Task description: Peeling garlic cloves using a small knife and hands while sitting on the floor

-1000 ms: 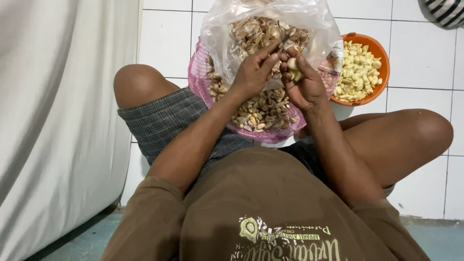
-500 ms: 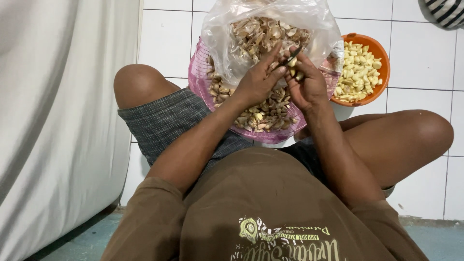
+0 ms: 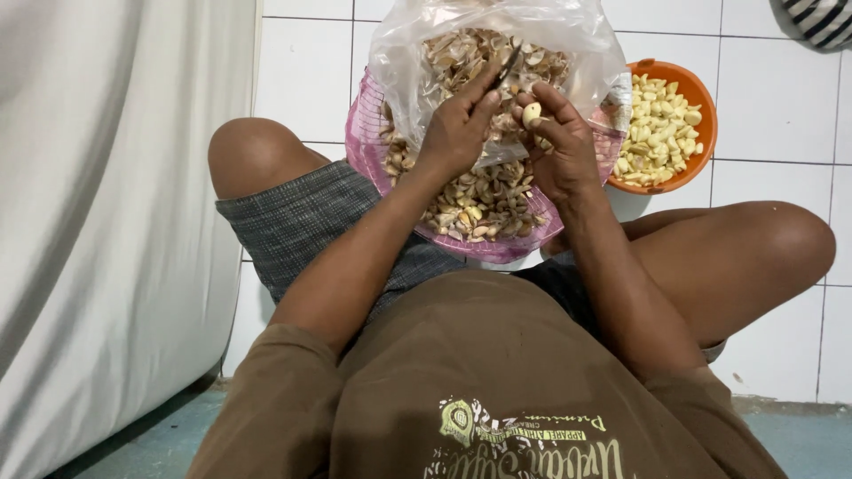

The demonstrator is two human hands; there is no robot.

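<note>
My left hand (image 3: 457,129) is closed around a small dark-bladed knife (image 3: 508,66) whose tip sticks up above the fingers. My right hand (image 3: 559,142) pinches a pale peeled garlic clove (image 3: 532,113) between thumb and fingers, right beside the blade. Both hands hover over a pink plastic basket (image 3: 364,155) full of unpeeled cloves and papery skins. A clear plastic bag (image 3: 586,53) holding skins lies across the basket's far side, behind my hands.
An orange bowl (image 3: 701,98) of peeled cloves sits to the right of the basket on the white tiled floor (image 3: 781,204). My bent knees flank the basket. A white cloth (image 3: 98,222) hangs along the left. A striped fabric (image 3: 825,18) shows at the top right corner.
Both hands have lifted a little from the basket's pile. The knife blade now points up, and the clove in my right hand is bare and pale.
</note>
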